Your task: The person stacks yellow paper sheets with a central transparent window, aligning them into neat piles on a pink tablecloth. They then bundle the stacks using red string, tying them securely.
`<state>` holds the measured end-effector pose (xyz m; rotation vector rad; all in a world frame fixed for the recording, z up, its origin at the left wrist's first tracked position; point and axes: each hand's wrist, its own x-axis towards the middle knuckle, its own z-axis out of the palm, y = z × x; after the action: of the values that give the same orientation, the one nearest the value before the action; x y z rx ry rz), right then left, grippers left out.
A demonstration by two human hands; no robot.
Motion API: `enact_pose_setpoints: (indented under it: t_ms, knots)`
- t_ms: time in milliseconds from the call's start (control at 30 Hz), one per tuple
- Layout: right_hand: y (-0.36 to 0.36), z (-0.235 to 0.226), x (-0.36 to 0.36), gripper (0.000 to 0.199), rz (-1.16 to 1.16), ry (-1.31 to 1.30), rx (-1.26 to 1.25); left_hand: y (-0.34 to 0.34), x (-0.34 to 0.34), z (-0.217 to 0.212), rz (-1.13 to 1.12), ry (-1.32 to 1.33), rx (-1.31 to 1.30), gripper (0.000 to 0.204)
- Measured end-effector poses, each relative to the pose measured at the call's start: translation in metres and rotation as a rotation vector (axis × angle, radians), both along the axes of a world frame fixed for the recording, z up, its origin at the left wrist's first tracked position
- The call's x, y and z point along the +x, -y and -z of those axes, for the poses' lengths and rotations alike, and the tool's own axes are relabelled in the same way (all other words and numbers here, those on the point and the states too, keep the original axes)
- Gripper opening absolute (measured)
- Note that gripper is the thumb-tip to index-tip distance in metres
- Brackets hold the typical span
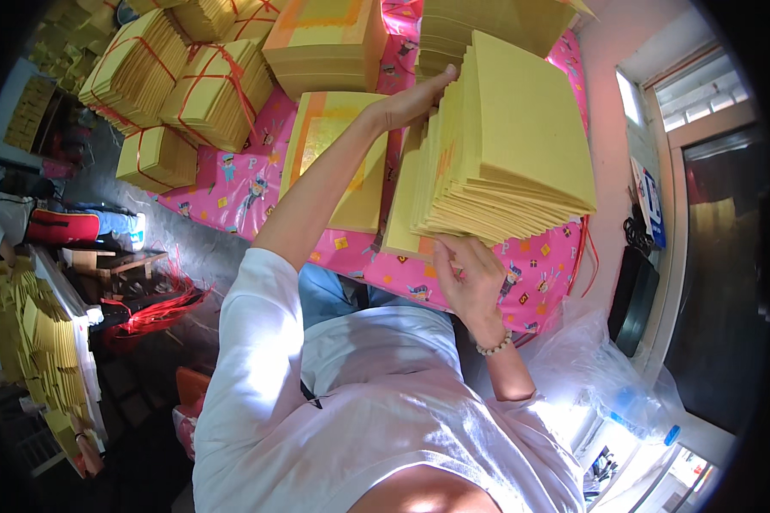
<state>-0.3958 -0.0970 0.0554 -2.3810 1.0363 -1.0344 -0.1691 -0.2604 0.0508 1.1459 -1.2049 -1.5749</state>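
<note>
A thick stack of yellow paper sheets (530, 128) leans, its layers fanned, over the near right part of the table. My left hand (415, 101) reaches to the stack's left side and holds it there, some of its fingers hidden by the paper. At the near edge, my right hand (475, 278), with a beaded bracelet on its wrist, is closed with thumb and fingers at the stack's lower corner. Just left of it lies a flatter yellow pile (351, 192) with an orange border and a shiny gold patch.
A pink patterned cloth (248, 201) covers the table. Tall yellow paper stacks (325, 51) and bundles tied with red string (218, 94) stand behind and left. A clear plastic bag (599, 368) hangs at the right, by a door frame. Another person (8, 222) sits far left near more paper.
</note>
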Motion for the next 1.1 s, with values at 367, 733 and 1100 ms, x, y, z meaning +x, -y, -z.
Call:
enact_pose_setpoints:
  t_ms: [367, 733, 1100]
  knots:
    - [0.003, 0.001, 0.004, 0.007, -0.007, 0.009, -0.037, -0.007, 0.003, -0.007, 0.076, -0.021, 0.029, 0.071]
    - [-0.01, 0.007, -0.004, 0.006, -0.003, 0.145, 0.092, -0.003, 0.001, 0.012, 0.01, 0.04, -0.09, 0.075]
    - [0.101, 0.069, -0.07, 0.044, 0.363, 1.208, 0.96, -0.034, -0.007, 0.027, -0.363, -0.219, -0.187, 0.053]
